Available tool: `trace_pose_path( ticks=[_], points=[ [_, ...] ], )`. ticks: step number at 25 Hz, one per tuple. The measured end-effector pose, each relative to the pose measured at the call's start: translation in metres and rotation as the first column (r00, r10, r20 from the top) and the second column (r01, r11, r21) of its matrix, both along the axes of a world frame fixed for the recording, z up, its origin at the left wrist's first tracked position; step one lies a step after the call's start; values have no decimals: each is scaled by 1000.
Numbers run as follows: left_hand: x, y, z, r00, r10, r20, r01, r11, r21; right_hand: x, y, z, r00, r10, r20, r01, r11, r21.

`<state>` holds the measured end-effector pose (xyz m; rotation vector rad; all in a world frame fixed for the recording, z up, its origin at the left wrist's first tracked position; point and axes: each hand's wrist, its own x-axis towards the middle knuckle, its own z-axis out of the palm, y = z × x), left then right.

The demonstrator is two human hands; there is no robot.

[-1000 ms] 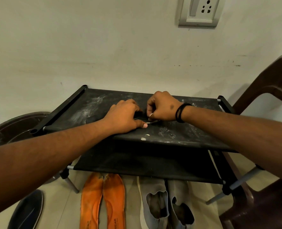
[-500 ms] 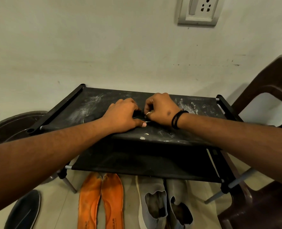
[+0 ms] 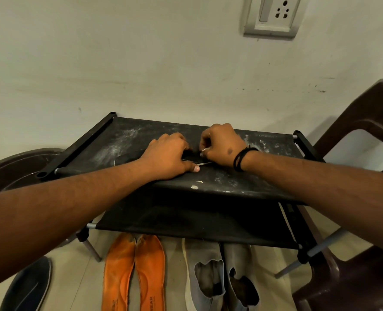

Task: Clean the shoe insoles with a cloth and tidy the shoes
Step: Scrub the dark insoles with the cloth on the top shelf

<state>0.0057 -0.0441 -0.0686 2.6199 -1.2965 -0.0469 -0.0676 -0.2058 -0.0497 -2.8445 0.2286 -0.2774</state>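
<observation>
A dark shoe (image 3: pixel 123 158) lies on its side on the dusty top shelf of a black shoe rack (image 3: pixel 253 176). Only its heel end and a strip between my hands show. My left hand (image 3: pixel 167 156) lies over the shoe's middle with fingers curled round it and the thumb along its pale sole edge. My right hand (image 3: pixel 223 145), with a black wristband, pinches the shoe's front part with curled fingers. Two orange insoles (image 3: pixel 118 272) lie side by side on the floor under the rack. Beside them stands a pair of grey shoes (image 3: pixel 205 272). No cloth is in view.
A second dark shoe (image 3: pixel 26 286) lies on the floor at the lower left. A brown round basin (image 3: pixel 11 167) stands left of the rack and a brown plastic chair (image 3: pixel 365 277) right of it. The wall with a socket (image 3: pixel 273 16) is close behind.
Both hands stay on the dark shoe on the top shelf. My right hand has shifted slightly back and forth beside the left.
</observation>
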Motion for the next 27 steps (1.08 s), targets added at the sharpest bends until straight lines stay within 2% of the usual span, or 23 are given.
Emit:
trace_pose_path(
  ticks=[3, 8, 13, 14, 18, 20, 23, 25, 27],
  points=[
    [-2, -1, 2, 1000, -1, -10, 1, 1000, 2, 6, -20, 2, 987, -154, 35, 155, 987, -46],
    [0, 1, 0, 1000, -2, 1, 2, 1000, 4, -8, 10, -6, 999, 35, 26, -37, 996, 83],
    [-3, -2, 2, 1000, -1, -13, 1, 1000, 0, 6, -25, 3, 980, -190, 52, 192, 981, -36],
    [-2, -1, 2, 1000, 0, -12, 0, 1000, 2, 5, -18, 1, 985, -166, 50, 168, 985, -47],
    [0, 1, -2, 1000, -2, 3, 2, 1000, 7, -11, 12, -3, 996, 93, -8, -92, 996, 14],
    [-1, -1, 0, 1000, -6, 3, 6, 1000, 9, -6, -9, 3, 998, 58, -21, -59, 998, -16],
    [-3, -1, 2, 1000, -12, -6, 12, 1000, 16, 1, -35, 4, 994, -96, 52, 100, 993, -70],
    [-2, 0, 1, 1000, -8, -10, 8, 1000, 18, -1, -26, 1, 999, -42, 35, 43, 998, -40],
    [-2, 1, 1, 1000, -10, -2, 10, 1000, 23, -10, -12, 5, 995, 81, -60, -79, 996, 36]
  ],
)
